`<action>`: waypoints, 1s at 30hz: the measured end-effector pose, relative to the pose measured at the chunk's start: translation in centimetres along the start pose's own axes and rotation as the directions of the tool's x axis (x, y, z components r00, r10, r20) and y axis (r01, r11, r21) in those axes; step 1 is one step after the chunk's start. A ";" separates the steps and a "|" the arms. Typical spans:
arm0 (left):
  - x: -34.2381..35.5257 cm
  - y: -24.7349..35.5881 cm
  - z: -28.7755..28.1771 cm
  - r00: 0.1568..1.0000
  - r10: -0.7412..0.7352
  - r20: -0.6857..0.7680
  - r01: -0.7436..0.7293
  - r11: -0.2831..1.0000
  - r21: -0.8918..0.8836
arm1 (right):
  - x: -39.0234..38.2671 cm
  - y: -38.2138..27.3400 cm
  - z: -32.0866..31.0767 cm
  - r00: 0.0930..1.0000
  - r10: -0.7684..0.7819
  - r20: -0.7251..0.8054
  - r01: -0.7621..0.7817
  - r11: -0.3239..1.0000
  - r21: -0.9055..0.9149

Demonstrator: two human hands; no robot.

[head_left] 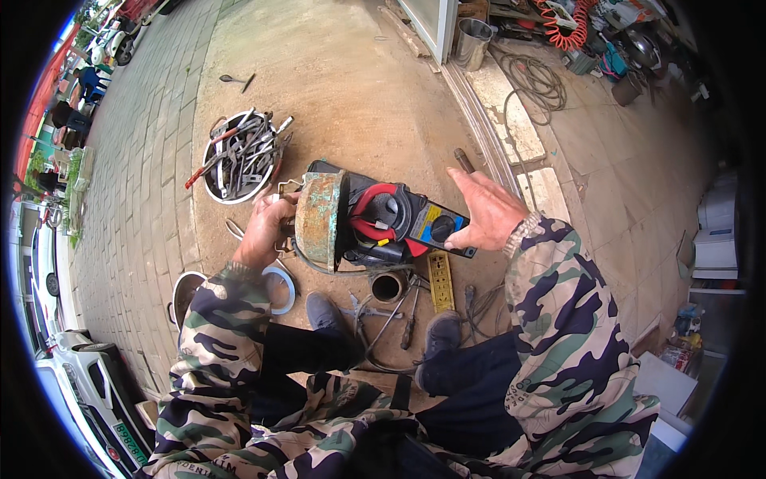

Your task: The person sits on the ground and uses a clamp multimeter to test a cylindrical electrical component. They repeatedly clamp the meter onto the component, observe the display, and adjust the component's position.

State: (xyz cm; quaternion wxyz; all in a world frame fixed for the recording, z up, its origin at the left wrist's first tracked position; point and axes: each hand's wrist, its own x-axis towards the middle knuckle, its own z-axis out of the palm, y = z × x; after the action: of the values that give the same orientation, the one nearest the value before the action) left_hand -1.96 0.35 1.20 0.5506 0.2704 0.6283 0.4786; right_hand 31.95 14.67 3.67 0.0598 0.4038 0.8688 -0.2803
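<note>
My left hand (270,225) is closed at the left end of a rusty, green-flecked metal cylinder (321,222), by a bent metal handle; part of the grip is hidden. Just right of the cylinder lies a clamp meter (435,223) with red jaws (375,211), a round dial and a blue and yellow face. A black case or machine (367,172) shows behind and beneath these. My right hand (488,209) has its fingers and thumb spread at the meter's right end. The thumb is close to the meter's edge; whether it touches, I cannot tell.
A white basin (209,185) full of hand tools stands at the left. Near my shoes are a yellow power strip (440,282), a short pipe (388,286), a blue-rimmed ring (279,290) and a screwdriver (408,329). A metal bucket (474,41) and coiled hose (536,84) sit upper right.
</note>
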 end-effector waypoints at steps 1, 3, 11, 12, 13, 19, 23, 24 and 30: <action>0.4 -0.1 0.6 0.999 0.011 0.031 -0.011 1.000 -0.022 | -0.9 1.8 -1.4 0.998 0.033 -0.059 -0.032 0.999 0.016; -0.5 0.5 -0.9 0.998 0.056 -0.025 -0.054 0.998 0.043 | -1.2 4.8 -2.4 0.989 0.112 -0.095 -0.096 0.983 0.156; 0.8 -1.3 -1.0 0.991 -0.053 -0.123 0.051 0.998 -0.023 | -11.4 18.6 19.2 0.913 0.405 0.044 -0.375 0.794 0.479; 0.8 -1.4 -0.7 0.989 -0.049 -0.137 0.043 0.998 -0.045 | -12.5 18.1 22.5 0.909 0.415 0.048 -0.387 0.793 0.471; 1.0 -1.4 -0.3 0.988 -0.042 -0.148 0.033 0.997 -0.067 | -13.4 17.5 25.9 0.889 0.458 0.001 -0.416 0.805 0.423; 0.6 -2.4 -1.8 0.983 -0.010 -0.183 -0.008 0.995 -0.101 | -13.3 12.9 33.9 0.815 0.557 -0.160 -0.496 0.814 0.303; 0.7 -2.6 -3.2 0.996 0.014 -0.088 -0.022 0.996 -0.084 | -11.8 12.5 33.7 0.819 0.550 -0.163 -0.494 0.821 0.286; 0.7 -2.5 -2.9 0.995 0.005 -0.103 -0.015 0.995 -0.098 | -11.5 12.6 33.8 0.830 0.535 -0.157 -0.483 0.830 0.277; 0.7 -2.1 -2.2 0.998 -0.008 -0.068 -0.001 0.991 -0.136 | -11.2 12.2 32.8 0.850 0.517 -0.105 -0.467 0.830 0.304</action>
State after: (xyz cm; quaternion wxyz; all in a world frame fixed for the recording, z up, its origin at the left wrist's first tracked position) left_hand -3.82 -0.51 -1.15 0.5468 0.2148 0.6131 0.5282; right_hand 44.41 -4.07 -25.38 -0.0049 0.6428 0.6906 -0.3314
